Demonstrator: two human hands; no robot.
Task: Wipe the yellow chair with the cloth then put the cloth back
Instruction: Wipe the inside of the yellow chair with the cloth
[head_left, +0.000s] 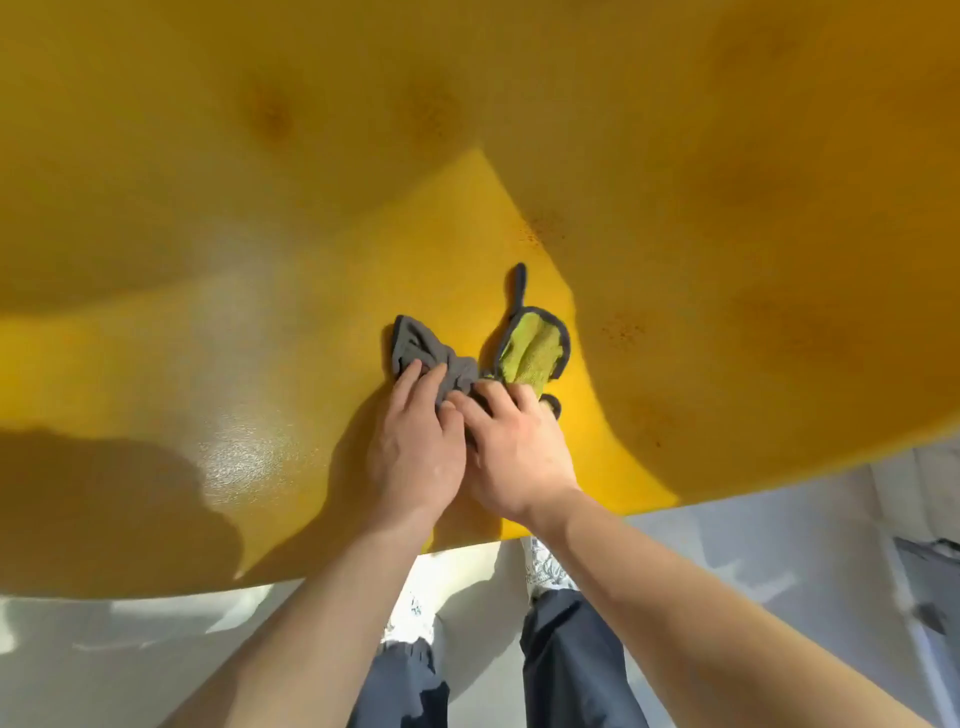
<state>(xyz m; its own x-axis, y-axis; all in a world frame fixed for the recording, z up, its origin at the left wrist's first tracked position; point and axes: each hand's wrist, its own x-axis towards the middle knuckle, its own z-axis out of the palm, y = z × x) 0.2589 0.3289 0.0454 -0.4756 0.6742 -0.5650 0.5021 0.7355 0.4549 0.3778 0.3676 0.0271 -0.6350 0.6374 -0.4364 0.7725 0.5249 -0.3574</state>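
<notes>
the yellow chair (260, 338) fills most of the view, its broad glossy seat curving up into a shaded back at the top and the right side. a bright patch of light falls across the middle of the seat, and darker speckled spots show on the rising wall to the right.

the cloth (467, 358) lies bunched on the seat, a little right of its middle and some way in from the near edge. it is grey on one face and lime green on the other; a green flap with grey trim is turned up on the right, and a thin grey loop sticks out toward the back of the chair.

both hands press on the cloth side by side, touching each other. the left hand (418, 447) lies palm down with its fingers (410, 382) stretched together over the grey part. the right hand (519, 452) covers the nearer right part of the cloth, its fingers curled down onto the fabric; i cannot tell whether they pinch it.

beyond the near edge of the seat a pale floor (104, 654) shows, with dark blue trousers (566, 660) and patterned white shoes (543, 561) below the forearms.
</notes>
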